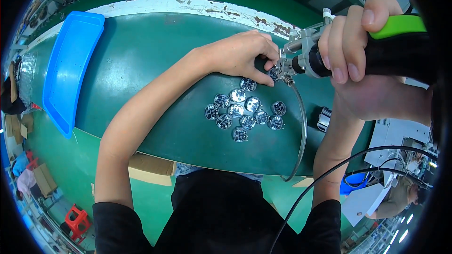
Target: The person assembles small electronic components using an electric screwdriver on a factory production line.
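Note:
My right hand grips a power tool with a black body and a green handle; its metal head points left. My left hand pinches a small round disc right at the tool's tip. Just below, several round silver-and-dark discs lie clustered on the green table. A thin tube curves down from the tool's head, and a black cable hangs off it past my right arm.
A blue plastic tray lies at the table's left end. A small metal cylinder sits by my right forearm. The table's far rim is worn white. Cardboard boxes and a red stool stand on the floor below.

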A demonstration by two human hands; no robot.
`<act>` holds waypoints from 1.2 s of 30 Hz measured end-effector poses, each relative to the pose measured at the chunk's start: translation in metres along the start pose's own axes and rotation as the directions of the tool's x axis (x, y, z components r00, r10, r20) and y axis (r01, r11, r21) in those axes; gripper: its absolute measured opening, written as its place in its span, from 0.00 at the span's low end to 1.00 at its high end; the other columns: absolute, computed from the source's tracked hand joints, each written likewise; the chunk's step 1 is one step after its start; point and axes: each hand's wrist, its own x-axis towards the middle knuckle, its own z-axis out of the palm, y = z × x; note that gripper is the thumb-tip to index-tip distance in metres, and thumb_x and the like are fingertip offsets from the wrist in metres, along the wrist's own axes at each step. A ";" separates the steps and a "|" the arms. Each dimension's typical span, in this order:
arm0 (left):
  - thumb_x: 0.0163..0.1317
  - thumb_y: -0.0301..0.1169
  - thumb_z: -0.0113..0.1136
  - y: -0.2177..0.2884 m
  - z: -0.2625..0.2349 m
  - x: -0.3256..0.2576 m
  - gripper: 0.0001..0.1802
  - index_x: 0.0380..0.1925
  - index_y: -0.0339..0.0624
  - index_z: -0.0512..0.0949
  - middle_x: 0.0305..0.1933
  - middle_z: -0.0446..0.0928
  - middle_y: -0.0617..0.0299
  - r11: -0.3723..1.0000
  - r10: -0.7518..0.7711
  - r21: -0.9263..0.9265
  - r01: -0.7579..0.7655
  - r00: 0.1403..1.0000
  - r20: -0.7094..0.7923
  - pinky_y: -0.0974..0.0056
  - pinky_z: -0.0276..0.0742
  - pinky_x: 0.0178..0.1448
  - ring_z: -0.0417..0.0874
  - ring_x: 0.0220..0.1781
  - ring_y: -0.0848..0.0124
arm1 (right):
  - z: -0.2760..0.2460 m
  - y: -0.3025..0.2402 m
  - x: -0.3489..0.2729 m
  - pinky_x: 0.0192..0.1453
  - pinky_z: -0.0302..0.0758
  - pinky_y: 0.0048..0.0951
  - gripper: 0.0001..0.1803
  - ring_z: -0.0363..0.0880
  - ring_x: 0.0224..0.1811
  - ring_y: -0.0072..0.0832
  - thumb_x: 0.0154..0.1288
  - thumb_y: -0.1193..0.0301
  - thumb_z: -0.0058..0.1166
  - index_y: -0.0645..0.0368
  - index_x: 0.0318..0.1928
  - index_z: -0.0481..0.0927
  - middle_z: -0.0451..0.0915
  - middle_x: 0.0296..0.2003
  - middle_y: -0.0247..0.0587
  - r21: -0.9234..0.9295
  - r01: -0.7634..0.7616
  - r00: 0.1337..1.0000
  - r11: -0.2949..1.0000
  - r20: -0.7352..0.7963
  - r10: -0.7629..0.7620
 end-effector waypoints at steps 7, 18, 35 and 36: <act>0.51 0.37 0.79 -0.001 -0.001 -0.001 0.20 0.25 0.38 0.75 0.31 0.79 0.61 0.999 -0.023 -0.032 0.023 1.000 0.008 0.54 0.76 0.55 0.80 0.45 0.57 | 0.007 0.004 0.002 0.27 0.66 0.21 0.49 0.67 0.16 0.19 0.57 0.21 0.49 0.61 0.47 0.69 0.67 0.18 0.26 0.003 0.006 1.000 1.000 0.004 -0.006; 0.51 0.38 0.79 0.000 0.000 0.000 0.21 0.25 0.36 0.76 0.30 0.79 0.58 0.999 -0.029 -0.031 0.028 0.999 -0.018 0.55 0.77 0.54 0.79 0.44 0.56 | 0.013 0.010 0.011 0.27 0.66 0.21 0.49 0.68 0.17 0.18 0.57 0.21 0.49 0.61 0.47 0.69 0.67 0.18 0.26 -0.004 0.028 1.000 1.000 0.007 -0.028; 0.49 0.38 0.82 0.008 -0.007 0.004 0.20 0.32 0.38 0.82 0.33 0.78 0.60 0.990 -0.121 -0.062 0.124 0.991 0.052 0.56 0.75 0.51 0.77 0.42 0.59 | -0.036 -0.013 -0.009 0.28 0.66 0.21 0.50 0.68 0.17 0.18 0.58 0.21 0.49 0.61 0.48 0.69 0.67 0.19 0.26 -0.011 0.067 0.997 0.998 0.049 -0.066; 0.48 0.37 0.82 0.008 -0.008 0.001 0.20 0.32 0.38 0.82 0.32 0.77 0.61 0.992 -0.112 -0.054 0.114 0.993 0.040 0.56 0.75 0.49 0.77 0.42 0.61 | -0.045 -0.019 -0.018 0.28 0.66 0.21 0.50 0.68 0.17 0.18 0.58 0.21 0.49 0.61 0.48 0.69 0.67 0.19 0.26 -0.003 0.069 0.996 0.998 0.059 -0.069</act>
